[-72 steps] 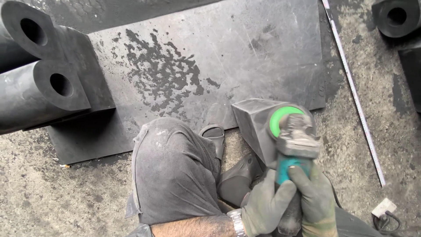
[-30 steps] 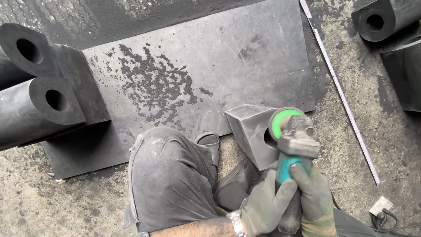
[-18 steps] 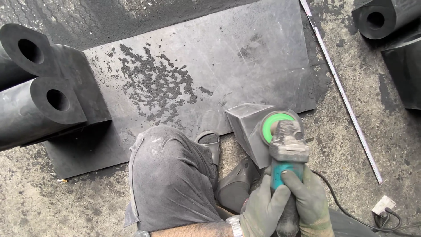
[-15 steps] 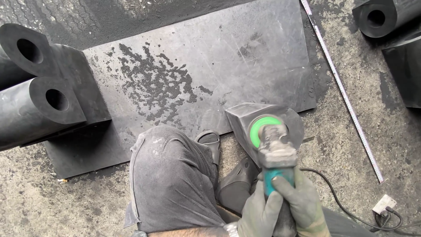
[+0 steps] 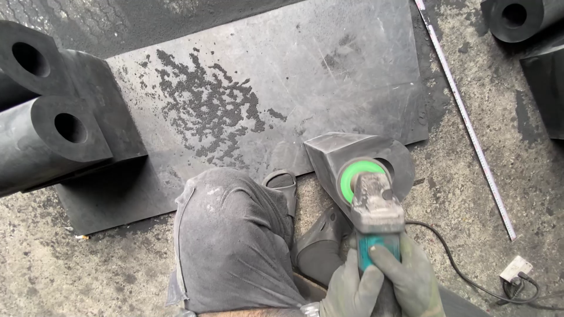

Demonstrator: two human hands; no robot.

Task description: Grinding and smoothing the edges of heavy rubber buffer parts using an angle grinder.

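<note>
At the far left, two thick black rubber blocks (image 5: 53,126) with round bores lie stacked on the edge of a dark rubber mat (image 5: 282,88), whose middle is strewn with black crumbs (image 5: 205,111). Nearer the camera, the person's bent knee in dusty grey trousers (image 5: 232,235) fills the lower centre, with a dark sandal (image 5: 285,185) showing just past it at the mat's front edge. Right of the knee, a wedge-shaped black rubber block (image 5: 346,152) rests half on the mat and half on the concrete floor (image 5: 458,194), one bored end facing the person. The angle grinder (image 5: 376,202) lies directly over that end, its green disc guard touching or just above the block's face; its long axis runs from the hands straight away toward the block, so the block lies ahead of both grips, up the picture. The gloved left hand (image 5: 349,290) wraps the teal handle from the left, its grip closed on the tool; the gloved right hand (image 5: 411,282) closes over the same handle from the right and sits a little nearer the disc. A black cord (image 5: 452,264) trails right to a plug (image 5: 517,270), and a long measuring tape (image 5: 464,114) stretches diagonally over the floor, with more black blocks (image 5: 529,35) at the top right
</note>
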